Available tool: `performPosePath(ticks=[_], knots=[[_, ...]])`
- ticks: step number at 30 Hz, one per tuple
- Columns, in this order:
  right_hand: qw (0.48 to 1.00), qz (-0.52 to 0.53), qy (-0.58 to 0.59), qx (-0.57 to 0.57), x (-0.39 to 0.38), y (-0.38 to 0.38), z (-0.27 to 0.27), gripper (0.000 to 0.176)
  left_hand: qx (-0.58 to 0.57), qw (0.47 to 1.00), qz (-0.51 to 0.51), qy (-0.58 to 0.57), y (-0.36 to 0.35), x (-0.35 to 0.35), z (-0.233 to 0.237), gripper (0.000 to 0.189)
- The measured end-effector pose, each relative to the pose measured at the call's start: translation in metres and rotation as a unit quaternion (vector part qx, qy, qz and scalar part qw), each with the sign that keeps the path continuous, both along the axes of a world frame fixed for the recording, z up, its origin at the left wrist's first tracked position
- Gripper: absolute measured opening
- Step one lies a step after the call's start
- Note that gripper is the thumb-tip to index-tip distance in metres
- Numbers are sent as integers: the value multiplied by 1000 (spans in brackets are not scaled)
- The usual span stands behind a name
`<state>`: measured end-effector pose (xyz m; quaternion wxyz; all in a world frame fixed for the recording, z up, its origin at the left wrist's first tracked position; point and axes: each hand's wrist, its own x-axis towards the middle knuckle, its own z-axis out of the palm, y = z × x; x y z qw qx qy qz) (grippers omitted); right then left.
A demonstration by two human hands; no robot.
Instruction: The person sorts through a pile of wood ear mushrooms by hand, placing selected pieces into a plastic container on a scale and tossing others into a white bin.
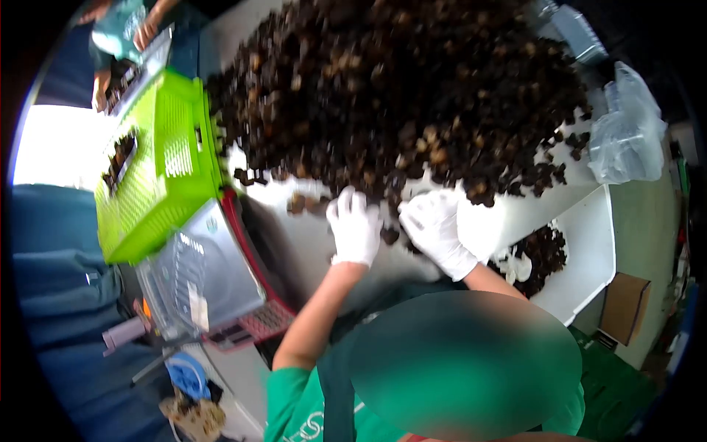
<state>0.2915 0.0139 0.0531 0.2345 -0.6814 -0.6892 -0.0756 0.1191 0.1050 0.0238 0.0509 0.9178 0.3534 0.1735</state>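
A large heap of dark brown, chunky pieces (pixel 398 88) covers the pale work table (pixel 294 221). At the heap's near edge is my left hand (pixel 355 227), white-gloved, its fingers curled down against some pieces; what they hold, if anything, is hidden. Just to the right, my right hand (pixel 436 230), also in a white glove, has its fingers bent together over the table beside the heap; its fingertips' contents cannot be made out. The hands are a short gap apart, with a few loose dark pieces (pixel 389 236) between them.
On the left stand a green basket (pixel 166 177), clear plastic containers (pixel 184 276) and a red-framed scale (pixel 254 324). At right are a white bin (pixel 589 258) with dark pieces and a clear plastic bag (pixel 626 132). Another person's hand (pixel 146 33) shows at upper left.
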Motion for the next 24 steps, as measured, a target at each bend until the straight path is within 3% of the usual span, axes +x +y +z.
performPosePath(ticks=[2,8,15,18,19,23,24], knots=[[999,9,-33,-35,-10,17,-7,6,19,998,-8,62,2,3,-3,17],[992,5,-46,-121,-23,21,-13,11,24,994,-16,104,2,7,-1,17],[987,-28,-48,-148,-18,20,-18,14,-21,999,49,-9,-1,-14,26,14],[982,-50,-69,-168,-20,25,-15,12,-6,989,69,-134,-7,-29,24,19],[991,-47,-69,-108,-18,25,-23,11,3,985,70,-156,-9,-33,26,24],[990,-22,-78,-116,-16,26,-15,12,-3,976,122,-180,-24,-42,30,22],[996,0,-9,-89,-18,24,-11,15,-2,973,128,-192,-26,-43,29,22]])
